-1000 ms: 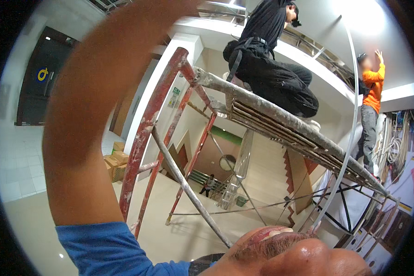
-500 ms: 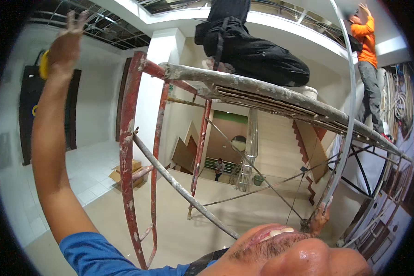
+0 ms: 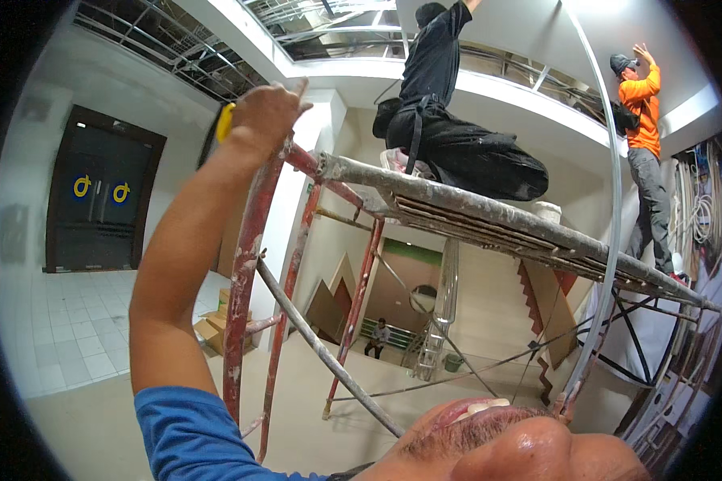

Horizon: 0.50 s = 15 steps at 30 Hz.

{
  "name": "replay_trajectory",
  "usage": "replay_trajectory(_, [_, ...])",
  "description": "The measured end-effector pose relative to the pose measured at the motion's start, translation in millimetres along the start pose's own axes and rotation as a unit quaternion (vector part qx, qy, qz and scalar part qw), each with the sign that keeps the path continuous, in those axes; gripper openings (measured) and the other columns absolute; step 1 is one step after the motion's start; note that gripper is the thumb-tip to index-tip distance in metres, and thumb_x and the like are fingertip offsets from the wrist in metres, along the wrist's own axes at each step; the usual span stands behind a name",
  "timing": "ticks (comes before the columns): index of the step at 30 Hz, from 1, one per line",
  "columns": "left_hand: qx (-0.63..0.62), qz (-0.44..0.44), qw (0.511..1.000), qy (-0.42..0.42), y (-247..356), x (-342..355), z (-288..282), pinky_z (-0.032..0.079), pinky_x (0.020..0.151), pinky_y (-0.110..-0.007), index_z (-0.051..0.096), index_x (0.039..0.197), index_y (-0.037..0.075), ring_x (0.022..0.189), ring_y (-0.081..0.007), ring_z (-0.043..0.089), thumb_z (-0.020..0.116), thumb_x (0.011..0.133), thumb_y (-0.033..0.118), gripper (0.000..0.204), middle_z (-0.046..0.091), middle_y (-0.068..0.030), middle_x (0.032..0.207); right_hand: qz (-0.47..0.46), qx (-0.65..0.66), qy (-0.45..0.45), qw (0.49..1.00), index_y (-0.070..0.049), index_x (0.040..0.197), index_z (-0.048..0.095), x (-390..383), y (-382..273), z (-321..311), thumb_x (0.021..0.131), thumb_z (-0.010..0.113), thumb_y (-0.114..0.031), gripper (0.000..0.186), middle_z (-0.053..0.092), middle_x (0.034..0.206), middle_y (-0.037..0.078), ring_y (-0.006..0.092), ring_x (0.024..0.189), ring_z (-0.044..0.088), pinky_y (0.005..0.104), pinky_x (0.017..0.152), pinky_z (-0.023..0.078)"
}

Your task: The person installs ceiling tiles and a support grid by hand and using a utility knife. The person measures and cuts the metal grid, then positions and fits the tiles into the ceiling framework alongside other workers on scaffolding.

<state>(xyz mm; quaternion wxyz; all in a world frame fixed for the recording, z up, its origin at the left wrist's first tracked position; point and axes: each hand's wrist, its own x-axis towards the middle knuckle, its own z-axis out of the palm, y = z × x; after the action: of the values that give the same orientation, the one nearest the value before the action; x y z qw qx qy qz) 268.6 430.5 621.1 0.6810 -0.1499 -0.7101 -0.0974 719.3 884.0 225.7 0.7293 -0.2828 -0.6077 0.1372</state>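
Red-painted scaffold frame (image 3: pixel 245 272), chipped and rusty, filling the middle of the upward-looking head view. Left hand (image 3: pixel 266 112) raised high on a bare arm with a blue sleeve, at the top of the red upright post, fingers (image 3: pixel 297 90) curled over what looks like a small yellow object (image 3: pixel 225 122) peeking out behind the palm; too little showing to name it. Whether the grip is fully clamped on it: cannot tell. Right hand out of sight.

Grey, plaster-crusted plank deck (image 3: pixel 489 220) resting across the scaffold top, running up-left to down-right. Seated on it, a person in black clothes (image 3: pixel 449 136), arm reaching to the ceiling. Farther right, standing on the same deck, a person in an orange shirt (image 3: pixel 640 120), hands lifted to the ceiling. Grey diagonal brace (image 3: pixel 321 349) crossing below. Dark double doors (image 3: pixel 100 196) at left, pale tiled floor (image 3: pixel 64 337) beneath them, cardboard boxes (image 3: pixel 217 325) near the scaffold foot.
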Motion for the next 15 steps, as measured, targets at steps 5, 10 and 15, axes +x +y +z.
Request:
replay_trajectory(5, [-0.078,0.008,0.994,-0.070,24.8,-3.0,0.9,0.057,0.082,-0.043,0.052,0.139,0.017,0.096,-0.0303,0.070,0.057,0.091,0.056,0.062,0.070,-0.0141,0.104,-0.024,-0.005,0.011,1.000,0.001,0.150,0.036,1.5,-9.0,-2.9,0.103,0.049,-0.029,0.057,0.047,0.147,0.019,0.0261,0.131,0.046,0.0336,0.109,0.032])
replay_trajectory(10, [-0.090,0.006,0.987,-0.134,32.3,-2.0,14.6,0.056,0.086,-0.042,0.062,0.126,0.012,0.101,-0.0297,0.069,0.066,0.086,0.055,0.058,0.071,-0.0120,0.105,-0.035,-0.003,0.013,0.999,0.001,0.150,0.036,2.5,-15.1,-6.4,0.103,0.049,-0.028,0.057,0.047,0.147,0.019,0.0265,0.131,0.046,0.0337,0.109,0.032])
replay_trajectory(15, [-0.109,-0.017,0.980,-0.167,33.8,-7.4,-3.4,0.056,0.089,-0.038,0.073,0.107,0.010,0.109,-0.0278,0.067,0.071,0.085,0.046,0.042,0.070,-0.0101,0.113,-0.040,-0.006,0.012,0.999,0.000,0.150,0.036,2.7,-20.6,-11.1,0.102,0.049,-0.028,0.057,0.047,0.146,0.020,0.0269,0.130,0.047,0.0339,0.109,0.033])
